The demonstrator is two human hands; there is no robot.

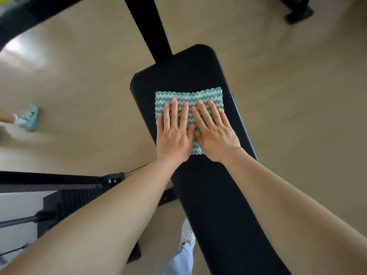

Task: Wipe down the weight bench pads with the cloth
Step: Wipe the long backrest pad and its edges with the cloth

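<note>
Left hand (174, 137), right hand (215, 135) (cloth (188, 96) half-hidden)

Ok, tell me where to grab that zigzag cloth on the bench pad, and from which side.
Probably the far right corner. The cloth lies flat on the bench pad, with the left hand and right hand pressed flat over its near part, so only the far strip is bare. Come from above and pinch the corner up.

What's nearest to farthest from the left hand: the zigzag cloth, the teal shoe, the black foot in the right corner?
1. Zigzag cloth, under the left hand.
2. Teal shoe, floor at left.
3. Black foot, far right corner.
</note>
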